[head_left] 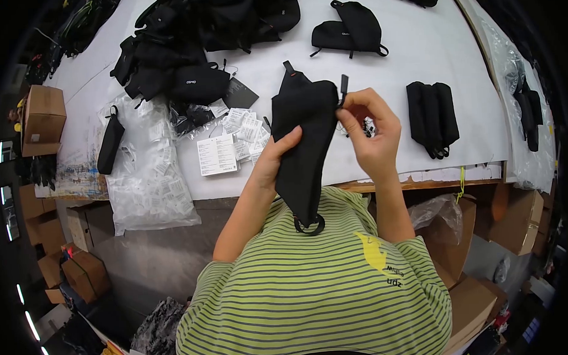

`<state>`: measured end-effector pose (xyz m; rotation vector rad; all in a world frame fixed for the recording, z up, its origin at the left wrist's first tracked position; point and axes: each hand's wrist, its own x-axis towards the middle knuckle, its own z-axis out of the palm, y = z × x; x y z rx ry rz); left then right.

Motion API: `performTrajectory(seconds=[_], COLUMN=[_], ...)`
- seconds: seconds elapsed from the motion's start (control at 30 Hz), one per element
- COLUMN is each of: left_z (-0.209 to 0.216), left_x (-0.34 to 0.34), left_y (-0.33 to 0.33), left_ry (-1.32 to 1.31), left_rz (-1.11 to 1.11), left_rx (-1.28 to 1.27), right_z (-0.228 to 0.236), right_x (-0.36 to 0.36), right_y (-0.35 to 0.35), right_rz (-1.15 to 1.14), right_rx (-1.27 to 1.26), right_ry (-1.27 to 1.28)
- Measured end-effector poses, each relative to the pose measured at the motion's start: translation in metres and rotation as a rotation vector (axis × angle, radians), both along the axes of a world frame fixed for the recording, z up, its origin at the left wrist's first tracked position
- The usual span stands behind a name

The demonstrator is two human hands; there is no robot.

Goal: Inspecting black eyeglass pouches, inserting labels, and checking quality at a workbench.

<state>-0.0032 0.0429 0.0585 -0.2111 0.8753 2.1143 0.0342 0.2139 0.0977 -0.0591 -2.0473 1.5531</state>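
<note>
Black pouch (304,133); white tabletop (461,52); brown carton (44,120); lime-green shirt (300,296), dark stripes, yellow print (372,252)

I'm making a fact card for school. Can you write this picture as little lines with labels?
Left hand: holds a black pouch
Right hand: pinches at its upper right edge, by a black tab
Table: white
Far side: pile of black bags
Left: see-through plastic bag
Right: black pouches side by side
</note>
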Motion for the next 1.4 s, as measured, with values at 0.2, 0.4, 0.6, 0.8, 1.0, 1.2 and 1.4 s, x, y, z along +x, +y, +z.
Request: performTrajectory(seconds=[0.2, 0.4, 0.6, 0.8, 1.0, 1.2, 1.4], left_z=[0.004, -0.005, 0.005, -0.005, 0.004, 0.008, -0.004], left_x=[-0.004, -0.012, -0.016, -0.044, -0.036, -0.028, -0.029], left_y=[0.000, -0.006, -0.004, -0.009, -0.015, -0.011, -0.013], left_ry=[-0.029, -0.067, -0.005, -0.178, -0.049, -0.025, -0.030], left_rz=[-0.055, 0.091, 0.006, -0.020, 0.061, 0.087, 0.057], left_rx=[-0.020, 0.136, 0.095, 0.328, 0.186, 0.143, 0.212], right_z=[0.007, 0.014, 0.016, 0.021, 0.022, 0.015, 0.023], right_x=[-0.002, 0.005, 0.008, 0.015, 0.012, 0.009, 0.005], right_y=[0.008, -0.005, -0.001, -0.017, -0.009, -0.014, -0.014], right_rz=[-0.026, 0.113, 0.097, 0.310, 0.133, 0.127, 0.102], right_rx=[0.200, 0.252, 0.276, 0.295, 0.300, 0.430, 0.492], right_ry=[0.050, 0.066, 0.008, 0.061, 0.116, -0.009, 0.031])
